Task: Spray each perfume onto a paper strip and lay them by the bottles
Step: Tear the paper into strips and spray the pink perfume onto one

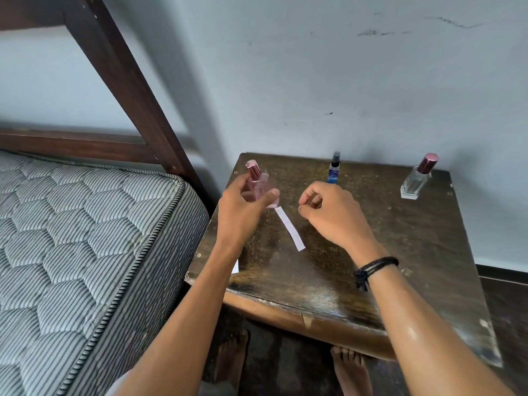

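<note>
The pink perfume bottle (258, 185), its pink cap on, is held at the far left corner of a bedside table. A striped quilted mattress (85, 238) on a dark wooden bed frame (123, 81) fills the left of the scene. The worn dark table (400, 252) stands against a pale wall.

The person's left hand (243, 210) wraps the bottle, thumb across its front. The right hand (328, 212), a black band (374, 268) at its wrist, hovers mid-table with fingers curled in and nothing visible between them.

A clear bottle (415, 182) with a dark pink cap stands at the far right corner, and a slim blue spray bottle (333, 168) stands at the middle of the far edge. A white paper strip (290, 228) lies flat between the hands, its far end just beside the pink bottle. A corner of another white slip (235, 267) peeks from under the left forearm at the left edge.

The risks appear modest. The pink bottle sits close to the left edge, so a slack grip could send it down the gap by the bed. A spray or a brushing wrist could push the light strip away from its bottle, muddling which scent is which. The slip at the left edge could be nudged off by the forearm.

The pink glass hides how much it contains. The clear bottle's level cannot be judged either, and the blue bottle shows only dark blue.
</note>
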A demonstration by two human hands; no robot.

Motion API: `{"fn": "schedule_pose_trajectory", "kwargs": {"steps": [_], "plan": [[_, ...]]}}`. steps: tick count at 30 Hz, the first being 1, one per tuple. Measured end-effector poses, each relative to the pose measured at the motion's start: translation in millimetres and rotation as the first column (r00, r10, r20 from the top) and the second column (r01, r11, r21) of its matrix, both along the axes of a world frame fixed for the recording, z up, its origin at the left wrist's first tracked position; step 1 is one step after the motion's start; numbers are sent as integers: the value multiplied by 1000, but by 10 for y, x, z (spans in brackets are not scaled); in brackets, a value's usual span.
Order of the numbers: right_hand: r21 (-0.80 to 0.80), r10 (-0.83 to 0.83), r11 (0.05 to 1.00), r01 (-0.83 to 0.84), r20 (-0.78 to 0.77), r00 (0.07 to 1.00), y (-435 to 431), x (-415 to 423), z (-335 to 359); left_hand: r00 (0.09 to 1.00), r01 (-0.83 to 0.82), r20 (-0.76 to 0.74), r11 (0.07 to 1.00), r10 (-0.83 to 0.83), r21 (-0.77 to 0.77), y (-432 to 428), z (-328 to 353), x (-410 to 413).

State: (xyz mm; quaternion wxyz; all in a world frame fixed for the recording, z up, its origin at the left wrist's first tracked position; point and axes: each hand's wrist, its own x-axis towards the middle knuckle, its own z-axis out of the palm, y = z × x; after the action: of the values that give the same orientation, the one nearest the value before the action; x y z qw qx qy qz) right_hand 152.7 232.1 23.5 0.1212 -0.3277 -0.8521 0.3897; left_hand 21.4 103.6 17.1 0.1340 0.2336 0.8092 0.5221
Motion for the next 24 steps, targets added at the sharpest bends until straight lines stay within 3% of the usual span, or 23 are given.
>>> {"fn": "schedule_pose_trajectory", "kwargs": {"steps": [6, 16, 24], "plan": [[-92, -12, 996, 1, -114, 993, -17, -22, -2, 997, 78, -24, 997, -78, -10, -97, 49, 117], [-364, 46, 916, -168, -321, 946, -103, -42, 117, 962, 141, 202, 968, -184, 208, -92, 160, 85], [-313, 58, 933, -179, -360, 931, -172, -85, 41, 903, 171, 329, 935, -275, 312, -139, 194, 88]]}}
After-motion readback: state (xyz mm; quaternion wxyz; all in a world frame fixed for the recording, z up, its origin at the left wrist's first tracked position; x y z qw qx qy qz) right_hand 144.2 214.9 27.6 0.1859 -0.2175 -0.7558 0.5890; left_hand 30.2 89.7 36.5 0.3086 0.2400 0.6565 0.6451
